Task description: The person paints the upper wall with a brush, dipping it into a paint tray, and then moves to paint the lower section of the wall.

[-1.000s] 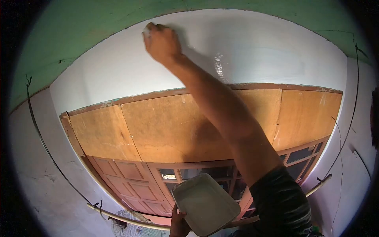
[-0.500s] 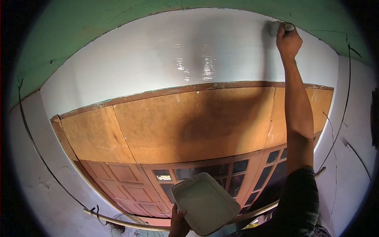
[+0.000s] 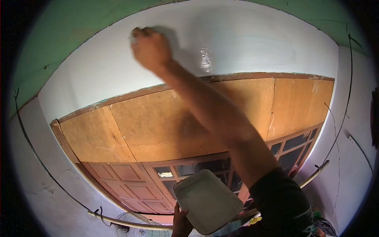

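My right hand is raised to the white upper wall panel, left of its middle. The fingers are wrapped round a paintbrush that is mostly hidden behind the hand and blurred by motion. Low in the view, my left hand grips the near left edge of a pale rectangular tub with whitish paint inside. The tub is held in front of the doors, apart from the wall. Wet, shiny streaks show on the panel to the right of my right hand.
A green ceiling curves above the panel. Below lie a brown wooden strip, orange-brown boards and reddish doors with glass panes. A pole hangs across the bottom by dark cords, near a fan.
My right hand has swept far left across the white panel, from the upper right corner to left of the middle. My left hand and the tub have stayed nearly in place.
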`<state>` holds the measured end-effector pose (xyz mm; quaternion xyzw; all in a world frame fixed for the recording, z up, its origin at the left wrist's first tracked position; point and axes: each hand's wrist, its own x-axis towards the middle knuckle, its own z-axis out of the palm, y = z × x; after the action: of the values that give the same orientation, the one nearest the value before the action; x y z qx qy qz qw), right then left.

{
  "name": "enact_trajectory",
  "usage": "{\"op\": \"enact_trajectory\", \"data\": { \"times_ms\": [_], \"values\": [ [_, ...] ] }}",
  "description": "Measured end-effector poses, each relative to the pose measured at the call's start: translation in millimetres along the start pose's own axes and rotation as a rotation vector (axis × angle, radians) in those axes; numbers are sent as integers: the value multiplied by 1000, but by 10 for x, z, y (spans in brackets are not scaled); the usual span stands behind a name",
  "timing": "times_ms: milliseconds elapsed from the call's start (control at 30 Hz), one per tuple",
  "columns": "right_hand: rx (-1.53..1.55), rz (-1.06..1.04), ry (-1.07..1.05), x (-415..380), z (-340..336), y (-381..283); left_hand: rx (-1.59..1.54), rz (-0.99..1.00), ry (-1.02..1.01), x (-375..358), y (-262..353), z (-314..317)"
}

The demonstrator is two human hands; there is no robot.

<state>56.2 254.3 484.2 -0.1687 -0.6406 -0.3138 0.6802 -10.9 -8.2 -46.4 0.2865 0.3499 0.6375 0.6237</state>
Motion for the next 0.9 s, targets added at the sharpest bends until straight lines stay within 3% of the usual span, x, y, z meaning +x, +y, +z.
{"op": "enact_trajectory", "data": {
  "times_ms": [33, 100, 233, 267, 333, 367, 400, 433, 500, 633, 767, 833, 900],
  "values": [
    [117, 47, 13, 4, 64, -156, -151, -65, 58, -53, 101, 115],
    [302, 115, 69, -3, 153, -233, -159, -79, -3, -100, 336, 319],
    [76, 59, 244, -17, -136, 464, -198, -92, -90, -73, 401, 379],
    [18, 124, 199, -39, -319, 756, -199, -98, -91, -91, 403, 375],
    [-4, 211, 74, -62, -1122, 1146, -192, -99, -53, -87, 417, 378],
    [123, 258, 269, -76, -1390, 1367, -195, -98, -60, -33, 373, 329],
    [-9, 146, 295, -60, -1758, 1604, -203, -88, -57, 42, 284, 228],
    [-129, 248, 239, -86, -2134, 1834, -208, -79, -55, 86, 227, 154],
    [-278, 240, 327, -104, -2736, 2455, -135, -52, -82, 98, 193, 97],
    [-559, 255, 341, -165, -3606, 2773, 125, 71, -132, 62, 133, 42],
    [-802, 191, 290, -323, -3704, 2811, -48, -67, -17, 206, 27, -165],
    [-795, 76, 238, -430, -3480, 2741, -2, -121, -146, 447, -102, -636],
    [-638, 49, 234, -506, -2996, 2416, -84, -95, -126, 164, 207, 10]
  ]
}}
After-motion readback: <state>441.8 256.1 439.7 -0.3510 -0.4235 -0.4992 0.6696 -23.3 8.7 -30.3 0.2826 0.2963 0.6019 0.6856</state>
